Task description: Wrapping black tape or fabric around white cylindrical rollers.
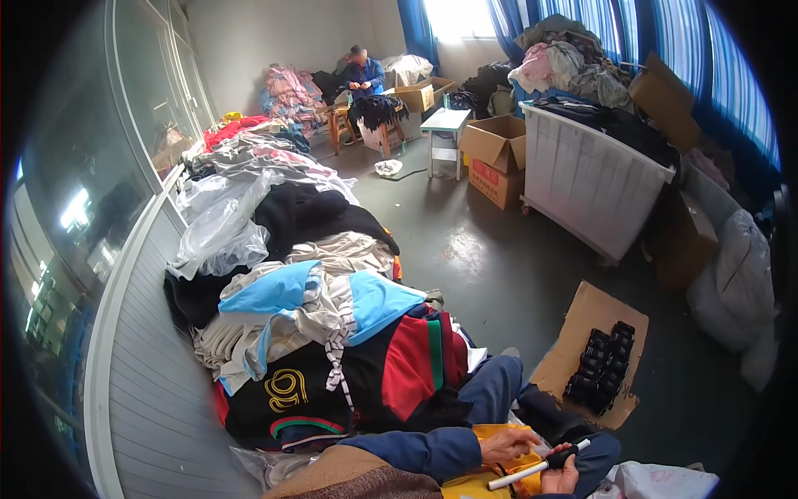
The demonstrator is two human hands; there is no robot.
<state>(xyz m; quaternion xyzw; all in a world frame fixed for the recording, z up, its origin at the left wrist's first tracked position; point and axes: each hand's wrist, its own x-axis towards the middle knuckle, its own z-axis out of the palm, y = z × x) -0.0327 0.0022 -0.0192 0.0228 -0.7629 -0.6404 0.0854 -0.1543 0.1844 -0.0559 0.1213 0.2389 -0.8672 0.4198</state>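
Low in the picture, over the lap, my right hand (561, 475) grips a white rod (514, 476) where a black sleeve or wrapped material (560, 457) surrounds it. My left hand (510, 444), reaching from a blue sleeve, is just left of the rod with its fingers partly spread; whether a fingertip touches the black material cannot be told. Yellow cloth (480, 485) lies beneath both hands across the lap. Beyond the knee, a flat cardboard sheet (576, 324) on the floor carries several black bundled items (601, 368).
A long heap of garments (349, 249) runs along the left wall. A large white wheeled bin (586, 174) and cardboard boxes (497, 181) stand at the right. Farther back, another person (368, 75) sits behind a wooden stand near a small white table (446, 120). White plastic bags (667, 481) lie at lower right.
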